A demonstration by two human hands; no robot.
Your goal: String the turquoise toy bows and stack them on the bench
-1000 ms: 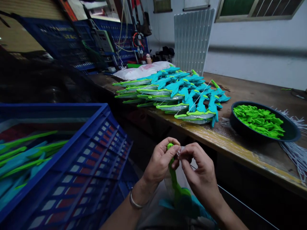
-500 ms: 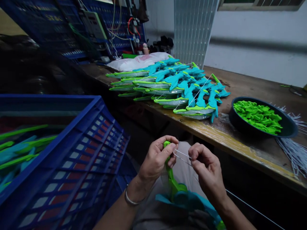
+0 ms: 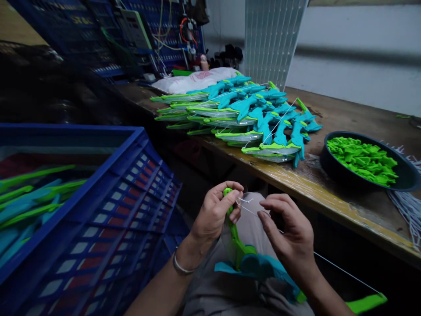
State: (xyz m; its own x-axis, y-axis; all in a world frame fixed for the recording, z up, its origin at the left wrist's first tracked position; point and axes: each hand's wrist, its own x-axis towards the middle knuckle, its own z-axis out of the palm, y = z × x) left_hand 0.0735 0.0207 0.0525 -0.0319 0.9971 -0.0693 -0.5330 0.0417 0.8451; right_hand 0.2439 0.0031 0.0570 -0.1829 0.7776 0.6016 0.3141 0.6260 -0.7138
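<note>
Long worn wooden tabletop [image 3: 345, 206] runs along the right, front edge glossy under clear film. Big blue slatted plastic crate [image 3: 108, 219] sits low on the left, green and teal plastic strips [image 3: 33, 193] lying inside it. Stack of finished teal-and-green plastic toy bows [image 3: 250, 118] is spread across the tabletop, white strings across them. Just right of the stack: round dark shallow bowl [image 3: 332, 169] filled with small bright green plastic pieces [image 3: 362, 160]. Bundle of white cords [image 3: 408, 208] lies on the tabletop past the bowl, at the frame edge. Ribbed translucent white panel [image 3: 272, 39] stands upright behind the bows; white filled bag [image 3: 194, 81] lies beside it.

In the person's lap, below the tabletop edge: one green-and-teal plastic toy bow [image 3: 245, 259], upper limb pointing up, far limb tip visible low right.

Left hand [image 3: 215, 215], metal bangle on the wrist: grip closed around the upper limb tip of the lap bow, thumb pressed on top.

Thin white bowstring [image 3: 250, 210] runs from that tip across to the right hand [image 3: 291, 235], then on down to the far limb tip. Right grip is loose, fingers curled and partly spread; string passes at the fingertips, can't tell if it's pinched. Short string end sticks out near the left thumb.
</note>
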